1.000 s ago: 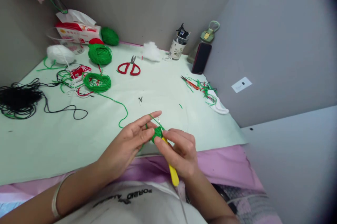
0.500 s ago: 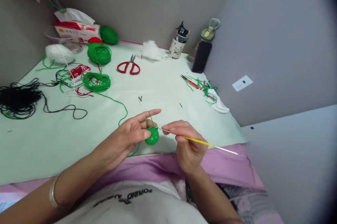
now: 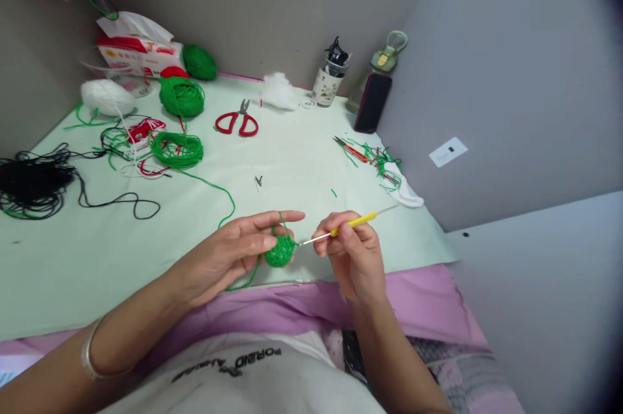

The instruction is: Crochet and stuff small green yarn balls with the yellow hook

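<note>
A small round green crochet piece point(image 3: 280, 252) is pinched between the thumb and fingers of my left hand point(image 3: 233, 252). Green yarn loops over the outstretched index finger of that hand and trails back across the table to a loose green coil point(image 3: 176, 150). My right hand point(image 3: 354, 252) grips a crochet hook point(image 3: 360, 222) with a yellow handle. Its metal tip meets a green loop at the right edge of the piece, and its back end points up to the right.
Red-handled scissors point(image 3: 237, 122) lie beyond my hands. Green yarn balls point(image 3: 182, 97), white yarn point(image 3: 108, 97) and tangled black cord point(image 3: 36, 182) sit left. A cup of tools point(image 3: 329, 82), a phone point(image 3: 372, 103) and orange snips point(image 3: 351, 150) with thread scraps are right.
My right hand has turned, swinging the hook's back end from down-right to up-right. The hook tip has drawn slightly right of the piece, pulling a green loop. My left index finger has lowered slightly.
</note>
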`<state>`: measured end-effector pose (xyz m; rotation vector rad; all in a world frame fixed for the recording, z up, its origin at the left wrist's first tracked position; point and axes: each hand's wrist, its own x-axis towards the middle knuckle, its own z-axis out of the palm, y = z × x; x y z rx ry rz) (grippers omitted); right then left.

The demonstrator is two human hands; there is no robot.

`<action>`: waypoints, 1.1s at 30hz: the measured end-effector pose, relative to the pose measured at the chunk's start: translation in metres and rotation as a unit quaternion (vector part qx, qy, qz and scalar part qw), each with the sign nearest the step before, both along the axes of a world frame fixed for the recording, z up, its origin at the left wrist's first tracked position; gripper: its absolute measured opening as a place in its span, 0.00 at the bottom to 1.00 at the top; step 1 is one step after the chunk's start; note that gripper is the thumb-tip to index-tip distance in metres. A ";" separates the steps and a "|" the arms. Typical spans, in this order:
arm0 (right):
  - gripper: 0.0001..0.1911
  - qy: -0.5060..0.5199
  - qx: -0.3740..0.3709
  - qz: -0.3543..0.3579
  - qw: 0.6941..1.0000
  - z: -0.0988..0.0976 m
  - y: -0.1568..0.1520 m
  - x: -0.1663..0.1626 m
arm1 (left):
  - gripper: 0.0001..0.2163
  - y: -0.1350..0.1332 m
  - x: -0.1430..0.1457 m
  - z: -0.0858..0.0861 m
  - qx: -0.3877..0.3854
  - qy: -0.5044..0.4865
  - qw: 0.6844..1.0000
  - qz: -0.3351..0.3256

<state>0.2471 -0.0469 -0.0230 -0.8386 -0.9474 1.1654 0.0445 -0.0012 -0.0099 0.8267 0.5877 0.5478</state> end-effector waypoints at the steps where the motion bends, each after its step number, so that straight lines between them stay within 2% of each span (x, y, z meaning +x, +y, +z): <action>1: 0.10 0.006 -0.008 0.015 1.000 0.000 0.000 -0.001 | 0.19 -0.001 0.000 0.000 0.016 0.006 1.000 0.001; 5: 0.12 -0.031 0.002 0.028 0.999 -0.002 -0.002 -0.006 | 0.21 -0.003 0.002 0.000 0.076 0.018 0.997 0.003; 9: 0.09 -0.080 0.071 -0.034 0.994 -0.007 -0.004 -0.009 | 0.20 -0.004 0.002 0.001 0.101 0.040 0.994 0.017; 16: 0.09 -0.200 0.130 -0.144 0.960 -0.005 -0.009 -0.016 | 0.14 -0.004 0.005 0.001 0.066 0.007 0.997 0.032; 22: 0.09 -0.126 0.118 -0.145 0.974 -0.005 -0.007 -0.015 | 0.10 -0.004 0.001 0.000 0.005 0.013 0.998 0.054; 29: 0.10 -0.120 0.137 -0.102 0.978 -0.003 -0.010 -0.014 | 0.09 -0.004 0.002 0.003 0.001 0.018 0.998 0.056; 33: 0.10 -0.118 0.134 -0.103 0.978 -0.004 -0.009 -0.014 | 0.09 -0.004 0.002 0.003 0.011 0.015 0.999 0.039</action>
